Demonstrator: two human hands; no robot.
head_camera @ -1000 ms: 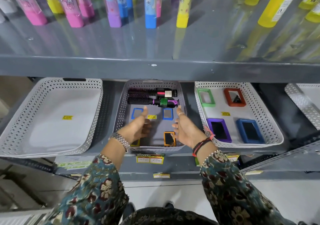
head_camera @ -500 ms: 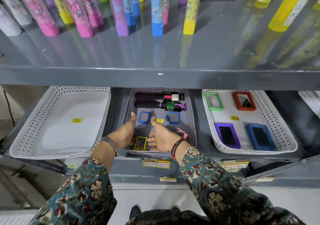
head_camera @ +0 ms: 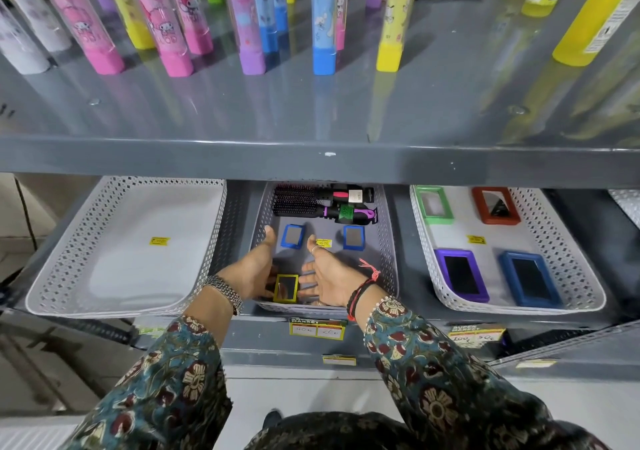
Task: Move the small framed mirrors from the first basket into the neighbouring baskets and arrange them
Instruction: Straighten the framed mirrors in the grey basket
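The grey middle basket (head_camera: 385,241) holds two small blue-framed mirrors (head_camera: 292,236) (head_camera: 354,237) and a yellow-framed mirror (head_camera: 285,288) near its front wall. My left hand (head_camera: 254,269) reaches into the basket with its fingers curled on the yellow mirror's left edge. My right hand (head_camera: 329,276) lies palm inward on the mirror's right side, fingers spread and touching its frame. The white left basket (head_camera: 69,259) holds only a yellow sticker. The white right basket (head_camera: 568,266) holds green (head_camera: 433,204), red (head_camera: 495,205), purple (head_camera: 462,274) and blue (head_camera: 530,278) framed mirrors, laid flat and spaced apart.
Two hairbrushes (head_camera: 311,203) lie across the back of the middle basket. The grey upper shelf (head_camera: 311,162) overhangs the baskets and carries rows of coloured tubes and yellow bottles. Price tags (head_camera: 317,328) hang on the lower shelf's front edge.
Both hands dropped from above the basket's front toward its floor and closed in around the yellow mirror. The orange-framed mirror seen earlier is now hidden behind my right hand. The camera moved closer.
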